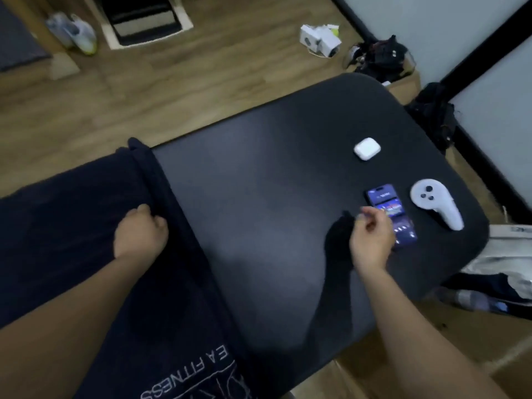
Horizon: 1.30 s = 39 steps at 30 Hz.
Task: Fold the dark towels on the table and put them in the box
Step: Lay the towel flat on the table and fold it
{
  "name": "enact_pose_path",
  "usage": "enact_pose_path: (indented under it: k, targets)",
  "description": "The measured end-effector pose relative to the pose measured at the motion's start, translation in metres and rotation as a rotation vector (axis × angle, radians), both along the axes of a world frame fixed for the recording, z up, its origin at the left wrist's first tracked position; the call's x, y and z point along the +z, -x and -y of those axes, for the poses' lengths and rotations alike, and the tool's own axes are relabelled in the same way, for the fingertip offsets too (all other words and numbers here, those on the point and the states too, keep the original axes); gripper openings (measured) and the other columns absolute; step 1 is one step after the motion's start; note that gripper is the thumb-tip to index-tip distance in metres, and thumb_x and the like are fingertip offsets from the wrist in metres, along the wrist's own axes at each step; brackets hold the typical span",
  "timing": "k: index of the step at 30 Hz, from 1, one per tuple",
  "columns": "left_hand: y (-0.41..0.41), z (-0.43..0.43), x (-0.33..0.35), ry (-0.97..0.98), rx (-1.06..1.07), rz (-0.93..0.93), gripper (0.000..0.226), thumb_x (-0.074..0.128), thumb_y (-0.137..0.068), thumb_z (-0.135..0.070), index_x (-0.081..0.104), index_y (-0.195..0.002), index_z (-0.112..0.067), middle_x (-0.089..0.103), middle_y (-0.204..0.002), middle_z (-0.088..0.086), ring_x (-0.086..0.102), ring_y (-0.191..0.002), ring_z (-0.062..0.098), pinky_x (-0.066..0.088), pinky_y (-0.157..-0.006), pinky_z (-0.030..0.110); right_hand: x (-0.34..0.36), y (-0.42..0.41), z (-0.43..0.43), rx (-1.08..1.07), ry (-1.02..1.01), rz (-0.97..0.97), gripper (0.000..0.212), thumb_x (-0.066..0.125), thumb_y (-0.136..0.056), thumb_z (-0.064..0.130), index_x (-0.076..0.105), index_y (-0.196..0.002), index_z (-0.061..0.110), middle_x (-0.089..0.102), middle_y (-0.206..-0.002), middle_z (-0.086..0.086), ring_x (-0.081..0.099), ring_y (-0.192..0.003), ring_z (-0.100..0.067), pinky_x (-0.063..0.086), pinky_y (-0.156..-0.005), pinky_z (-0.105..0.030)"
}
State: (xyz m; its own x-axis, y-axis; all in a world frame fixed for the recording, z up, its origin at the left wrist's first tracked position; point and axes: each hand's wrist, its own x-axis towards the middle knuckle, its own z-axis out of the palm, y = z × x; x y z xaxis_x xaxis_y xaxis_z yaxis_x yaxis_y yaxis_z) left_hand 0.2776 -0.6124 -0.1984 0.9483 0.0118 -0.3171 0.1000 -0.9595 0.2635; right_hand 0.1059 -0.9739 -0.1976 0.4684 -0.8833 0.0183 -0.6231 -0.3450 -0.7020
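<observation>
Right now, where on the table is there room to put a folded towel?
The bare middle of the table, between the towel and the phone, is widest. The far corner past the case is also bare. The right edge is crowded: phone, controller, right hand.

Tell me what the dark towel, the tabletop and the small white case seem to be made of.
The dark towel: soft cloth, matte; it bunches into a rolled fold and carries printed lettering. The tabletop: hard, smooth, dark, with a soft sheen; laminate or coated board, unclear which. The white case: probably moulded plastic, smooth, rounded, faintly glossy.
</observation>
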Motion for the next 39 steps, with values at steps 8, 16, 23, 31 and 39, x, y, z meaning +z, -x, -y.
enact_pose_path:
  k: [8,16,23,31,39]
  targets:
    - [-0.009,-0.004,0.021,0.351,0.214,0.118,0.020,0.049,-0.085,-0.013,0.042,-0.068,-0.004,0.047,-0.063,0.005,0.043,-0.061,0.020,0.035,-0.057,0.038,-0.005,-0.082,-0.240,0.931,-0.710,-0.308,0.037,0.067,-0.086,0.047,0.066,-0.117,0.026,0.066,-0.092,0.013,0.064,-0.085,-0.005,0.050,-0.082,-0.020]
    - [-0.056,-0.006,0.004,-0.028,0.136,-0.104,0.040,0.051,-0.095,-0.042,0.041,-0.118,-0.011,0.060,-0.109,0.013,0.062,-0.099,0.037,0.050,-0.074,0.041,-0.014,-0.100,-0.270,0.878,-0.782,-0.451,0.046,0.047,-0.104,0.028,0.048,-0.136,-0.005,0.054,-0.139,-0.018,0.051,-0.127,-0.028,0.039,-0.103,-0.029]
    - [-0.116,-0.007,0.018,-0.120,0.049,-0.041,0.027,0.038,-0.097,-0.025,0.056,-0.108,-0.009,0.064,-0.110,0.015,0.059,-0.092,0.036,0.040,-0.070,0.037,-0.018,-0.105,-0.267,0.864,-0.846,-0.452,0.055,0.051,-0.100,0.040,0.038,-0.150,0.020,0.044,-0.151,-0.001,0.042,-0.138,-0.015,0.034,-0.112,-0.026]
    - [-0.093,-0.002,0.013,0.016,-0.044,0.137,0.025,0.039,-0.100,-0.035,0.050,-0.097,-0.013,0.065,-0.092,0.014,0.060,-0.084,0.040,0.040,-0.066,0.038,-0.019,-0.106,-0.260,0.837,-0.916,-0.411,0.058,0.055,-0.097,0.043,0.040,-0.149,0.021,0.047,-0.148,0.001,0.043,-0.136,-0.009,0.033,-0.098,-0.018]
    - [-0.132,0.006,0.012,0.175,0.126,-0.097,0.023,0.038,-0.094,-0.025,0.054,-0.080,-0.015,0.064,-0.091,0.010,0.062,-0.085,0.033,0.051,-0.073,0.040,-0.028,-0.073,-0.261,0.868,-0.853,-0.367,0.017,0.064,-0.089,0.041,0.065,-0.101,0.028,0.070,-0.104,0.015,0.062,-0.102,-0.002,0.055,-0.090,-0.028]
